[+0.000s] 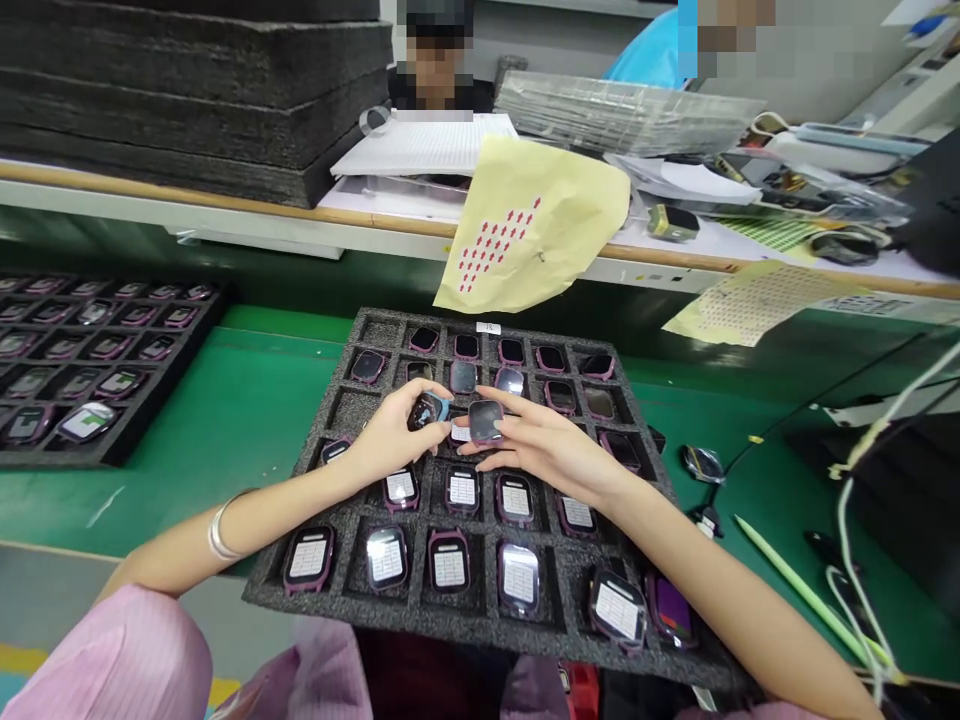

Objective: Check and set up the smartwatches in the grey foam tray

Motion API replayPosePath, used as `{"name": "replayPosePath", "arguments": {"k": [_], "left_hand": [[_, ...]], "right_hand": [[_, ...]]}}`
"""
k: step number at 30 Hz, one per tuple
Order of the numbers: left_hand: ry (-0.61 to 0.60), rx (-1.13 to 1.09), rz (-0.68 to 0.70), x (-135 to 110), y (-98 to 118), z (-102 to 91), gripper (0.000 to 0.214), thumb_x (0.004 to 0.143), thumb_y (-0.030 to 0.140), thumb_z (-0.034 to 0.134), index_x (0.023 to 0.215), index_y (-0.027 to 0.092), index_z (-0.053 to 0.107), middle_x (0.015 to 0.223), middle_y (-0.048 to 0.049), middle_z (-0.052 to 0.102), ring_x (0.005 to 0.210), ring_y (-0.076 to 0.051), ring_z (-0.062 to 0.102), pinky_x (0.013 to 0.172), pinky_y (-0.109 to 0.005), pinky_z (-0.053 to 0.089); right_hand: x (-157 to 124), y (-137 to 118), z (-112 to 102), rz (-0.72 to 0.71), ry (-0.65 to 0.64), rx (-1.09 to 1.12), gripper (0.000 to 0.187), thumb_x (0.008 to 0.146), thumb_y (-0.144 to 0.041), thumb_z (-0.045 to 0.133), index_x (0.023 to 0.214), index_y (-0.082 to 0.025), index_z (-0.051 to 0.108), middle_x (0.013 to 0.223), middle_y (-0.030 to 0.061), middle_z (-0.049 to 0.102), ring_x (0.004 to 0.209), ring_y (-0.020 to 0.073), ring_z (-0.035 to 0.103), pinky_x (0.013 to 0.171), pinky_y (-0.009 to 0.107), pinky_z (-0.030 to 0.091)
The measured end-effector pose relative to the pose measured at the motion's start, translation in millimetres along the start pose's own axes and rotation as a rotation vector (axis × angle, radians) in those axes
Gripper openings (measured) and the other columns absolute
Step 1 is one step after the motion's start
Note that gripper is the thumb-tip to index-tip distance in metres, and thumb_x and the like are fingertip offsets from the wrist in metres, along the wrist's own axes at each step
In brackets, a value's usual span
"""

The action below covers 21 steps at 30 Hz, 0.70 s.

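Over the middle of a black foam tray (480,545), my left hand (394,425) pinches a smartwatch body (427,411) with a lit dark face and a light-blue edge between thumb and fingers. My right hand (551,440) holds another smartwatch body (486,421), its dark screen facing up, in the fingertips. The two watches are close together but apart. Beneath them the tray's pockets hold many purple-rimmed watch bodies. Those in the near rows, such as a lit watch (449,563), show white lists; most in the far rows have dark screens.
A second foam tray (112,445) of watches lies at left on the green table (285,375). Black foam blocks (187,110) are stacked on the shelf. A yellow sheet (547,235) with red arrows hangs over its edge. At right are a green stick (802,585) and cables. People sit beyond.
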<state>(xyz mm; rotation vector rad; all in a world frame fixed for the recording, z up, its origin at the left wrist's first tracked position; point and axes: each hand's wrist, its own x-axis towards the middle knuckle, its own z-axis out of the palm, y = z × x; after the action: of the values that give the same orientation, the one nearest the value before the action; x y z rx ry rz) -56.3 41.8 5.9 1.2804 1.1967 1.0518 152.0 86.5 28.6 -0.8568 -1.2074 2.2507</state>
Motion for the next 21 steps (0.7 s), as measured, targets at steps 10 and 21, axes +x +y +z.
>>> {"name": "replayPosePath", "arguments": {"k": [10, 21], "left_hand": [[-0.039, 0.006, -0.017, -9, 0, 6.0, 0.028, 0.077, 0.015, 0.058, 0.104, 0.018, 0.05, 0.074, 0.0053, 0.05, 0.049, -0.006, 0.048, 0.046, -0.019, 0.037], [-0.072, -0.007, -0.06, -12, -1, 7.1, 0.032, 0.079, 0.014, 0.056, 0.11, 0.019, 0.048, 0.076, 0.0047, 0.047, 0.052, -0.007, 0.044, 0.049, -0.021, 0.037]], "right_hand": [[-3, 0, -7, -0.151, -0.07, -0.162, 0.038, 0.084, -0.02, 0.069, 0.122, -0.02, 0.061, 0.103, 0.0067, 0.07, 0.087, 0.0212, 0.07, 0.075, 0.031, 0.055], [-2, 2, -8, -0.117, -0.098, -0.106, 0.038, 0.081, -0.02, 0.072, 0.118, -0.018, 0.064, 0.107, 0.0097, 0.07, 0.098, 0.0209, 0.068, 0.093, 0.033, 0.046]]}}
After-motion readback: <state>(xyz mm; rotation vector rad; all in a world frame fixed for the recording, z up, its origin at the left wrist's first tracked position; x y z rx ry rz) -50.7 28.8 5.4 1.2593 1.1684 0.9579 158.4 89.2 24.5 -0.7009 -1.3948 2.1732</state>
